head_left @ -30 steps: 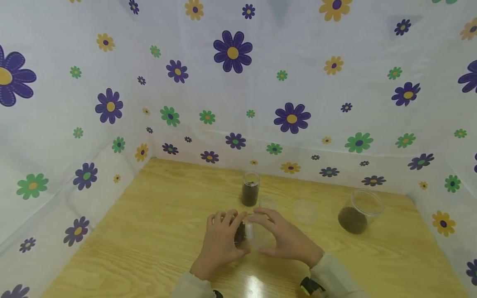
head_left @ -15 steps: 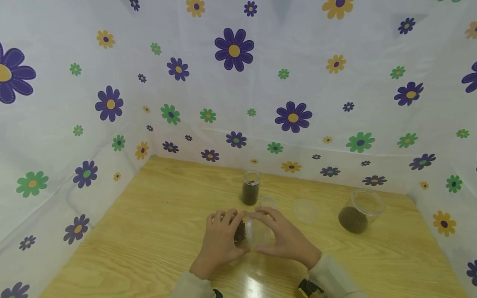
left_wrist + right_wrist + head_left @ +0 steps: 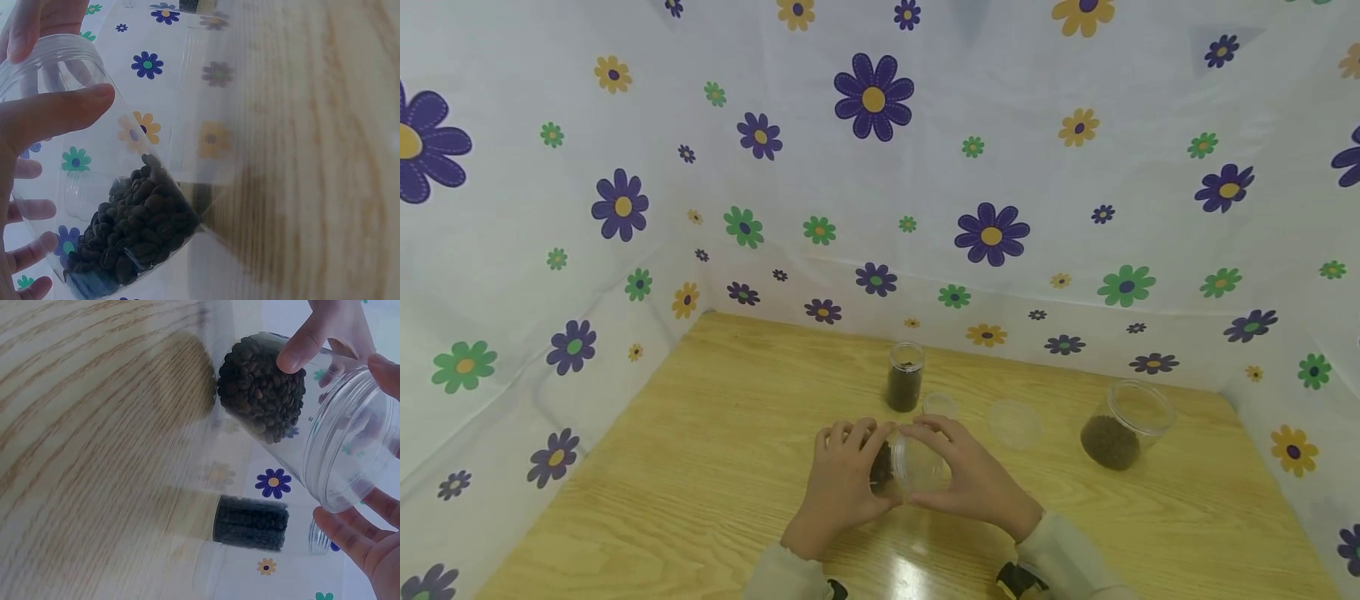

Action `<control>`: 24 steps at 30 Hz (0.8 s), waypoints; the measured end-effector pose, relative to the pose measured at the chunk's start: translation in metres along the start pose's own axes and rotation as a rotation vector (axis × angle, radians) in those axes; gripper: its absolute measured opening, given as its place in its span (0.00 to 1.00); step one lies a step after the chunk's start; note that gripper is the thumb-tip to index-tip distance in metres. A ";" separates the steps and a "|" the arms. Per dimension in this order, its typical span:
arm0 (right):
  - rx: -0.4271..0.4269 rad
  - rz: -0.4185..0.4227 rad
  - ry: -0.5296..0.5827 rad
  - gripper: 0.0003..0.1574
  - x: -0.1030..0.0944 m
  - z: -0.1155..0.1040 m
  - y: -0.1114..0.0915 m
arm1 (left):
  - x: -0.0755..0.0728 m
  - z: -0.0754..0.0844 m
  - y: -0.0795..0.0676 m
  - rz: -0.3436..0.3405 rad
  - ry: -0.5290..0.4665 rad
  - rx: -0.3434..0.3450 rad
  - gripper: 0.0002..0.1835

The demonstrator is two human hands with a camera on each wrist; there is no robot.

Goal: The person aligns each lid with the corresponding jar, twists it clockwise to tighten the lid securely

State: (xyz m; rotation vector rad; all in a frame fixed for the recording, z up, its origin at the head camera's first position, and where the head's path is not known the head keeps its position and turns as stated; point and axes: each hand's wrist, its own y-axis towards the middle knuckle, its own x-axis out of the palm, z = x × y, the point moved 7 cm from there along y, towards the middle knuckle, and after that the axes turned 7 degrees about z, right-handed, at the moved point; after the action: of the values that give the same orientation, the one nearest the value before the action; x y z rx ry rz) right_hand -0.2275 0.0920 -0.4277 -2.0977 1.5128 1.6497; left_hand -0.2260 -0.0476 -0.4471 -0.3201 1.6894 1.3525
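Note:
A clear jar (image 3: 883, 471) partly filled with coffee beans (image 3: 262, 387) leans at a tilt between both hands, its mouth toward the right. My left hand (image 3: 841, 479) grips the jar's body, thumb on the near side and fingers round the far side. In the left wrist view the beans lie at the low end of the jar (image 3: 112, 131), near the wood surface. My right hand (image 3: 973, 475) holds the threaded rim, thumb and fingers spread across opposite sides of the mouth. The right wrist view shows the fingertips (image 3: 325, 519) right at the rim.
Behind the hands stands a slim clear jar (image 3: 905, 385) of dark beans, beside a small clear lid (image 3: 940, 406). A larger clear disc (image 3: 1015, 423) lies to its right. Farther right, a wide jar (image 3: 1112, 437) with dark contents appears slanted. A flowered cloth (image 3: 925, 192) surrounds the wooden table (image 3: 715, 433).
My right hand has shifted slightly left, its thumb drawing closer to the left thumb at the jar's mouth. The left hand keeps its grip, and the other jars and lids stay in place.

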 end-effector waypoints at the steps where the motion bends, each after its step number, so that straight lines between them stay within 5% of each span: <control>1: 0.001 0.002 0.001 0.50 0.000 0.000 0.000 | 0.000 0.000 0.000 0.004 0.001 0.000 0.54; 24: 0.032 0.054 0.018 0.50 0.000 -0.002 0.002 | 0.000 -0.002 0.000 0.052 -0.027 0.003 0.53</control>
State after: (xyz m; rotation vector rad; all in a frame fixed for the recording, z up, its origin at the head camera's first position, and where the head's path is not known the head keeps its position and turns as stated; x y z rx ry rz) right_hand -0.2279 0.0899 -0.4256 -2.0790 1.6035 1.6166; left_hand -0.2263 -0.0492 -0.4471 -0.2567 1.6870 1.3863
